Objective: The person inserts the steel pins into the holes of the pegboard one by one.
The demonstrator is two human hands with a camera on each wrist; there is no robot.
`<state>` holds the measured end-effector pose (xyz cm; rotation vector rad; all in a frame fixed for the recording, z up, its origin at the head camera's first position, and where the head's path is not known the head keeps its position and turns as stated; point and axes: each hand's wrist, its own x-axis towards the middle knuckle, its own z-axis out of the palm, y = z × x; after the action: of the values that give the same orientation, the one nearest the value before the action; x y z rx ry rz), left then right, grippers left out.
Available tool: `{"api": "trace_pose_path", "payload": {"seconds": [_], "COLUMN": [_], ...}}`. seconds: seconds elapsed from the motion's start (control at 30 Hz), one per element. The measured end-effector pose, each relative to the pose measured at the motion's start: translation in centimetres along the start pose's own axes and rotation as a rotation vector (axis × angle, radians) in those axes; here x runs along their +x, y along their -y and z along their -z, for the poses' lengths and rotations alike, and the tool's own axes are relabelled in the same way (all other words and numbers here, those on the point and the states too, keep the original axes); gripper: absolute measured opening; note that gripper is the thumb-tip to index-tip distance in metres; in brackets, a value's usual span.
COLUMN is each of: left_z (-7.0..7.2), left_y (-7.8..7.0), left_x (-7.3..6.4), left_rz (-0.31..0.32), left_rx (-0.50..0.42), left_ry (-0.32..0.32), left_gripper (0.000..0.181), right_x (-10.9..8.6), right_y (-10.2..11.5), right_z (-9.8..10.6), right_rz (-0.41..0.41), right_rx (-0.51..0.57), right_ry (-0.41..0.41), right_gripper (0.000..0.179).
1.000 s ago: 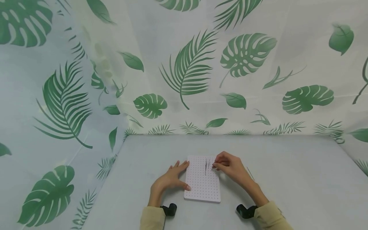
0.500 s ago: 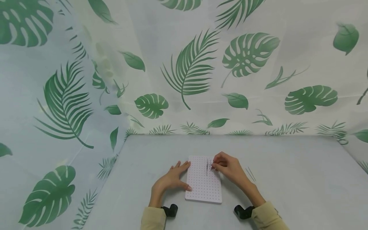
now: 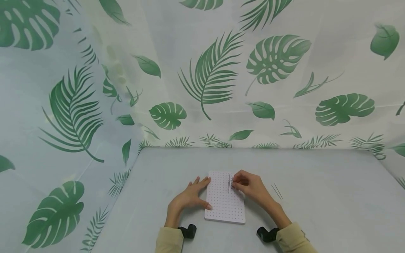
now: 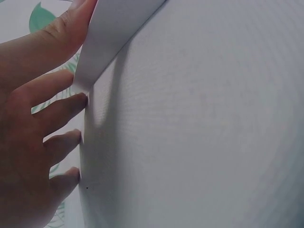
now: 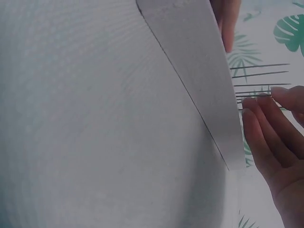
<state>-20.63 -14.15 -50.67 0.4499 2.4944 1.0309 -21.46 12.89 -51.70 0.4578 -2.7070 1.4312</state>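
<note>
A white board (image 3: 224, 209) dotted with rows of small holes lies flat on the table. Several thin dark needles (image 5: 260, 74) stand upright from its upper right part. My left hand (image 3: 189, 196) rests along the board's left side, fingers spread, with the thumb over the near part of that edge. In the left wrist view, the fingertips of the left hand (image 4: 28, 123) are right at the edge. With thumb and fingertips, my right hand (image 3: 253, 186) pinches a needle close beside the standing ones. The right wrist view shows the right hand (image 5: 280, 142) low among the needles.
Two loose needles (image 3: 276, 191) lie on the grey-white table (image 3: 316, 203), right of the right forearm. A black wrist camera (image 3: 267, 234) is strapped at each cuff. Behind the table hangs a leaf-printed cloth (image 3: 218, 116).
My right hand has shifted slightly toward the standing needles and nearer the person. The loose needles, partly covered by the right arm before, now show fully. The left hand stays on the board.
</note>
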Motion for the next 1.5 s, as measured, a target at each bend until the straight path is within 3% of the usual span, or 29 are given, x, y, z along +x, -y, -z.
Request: {"api": "trace_pose_path", "payload": {"seconds": [0.5,1.03,1.5], "left_z": [0.0,-0.2,-0.2], "left_y": [-0.2,-0.1,-0.2], "left_x": [-0.1,0.0,0.0], "left_rz": [-0.011,0.010,0.007], "left_rx": [-0.005,0.003,0.006], "left_ry": [0.002,-0.001,-0.001], "left_gripper": [0.105,0.105,0.104], "right_x": [-0.5,-1.8,-3.2], "right_y": [-0.1,-1.3,-2.2], "right_z": [0.6,4.6,7.4], "right_rz": [-0.046,0.026,-0.007], "right_rx": [-0.062,-0.172,-0.224], "right_ry": [-0.005,0.010,0.027], "right_gripper": [0.014,0.014,0.014]}}
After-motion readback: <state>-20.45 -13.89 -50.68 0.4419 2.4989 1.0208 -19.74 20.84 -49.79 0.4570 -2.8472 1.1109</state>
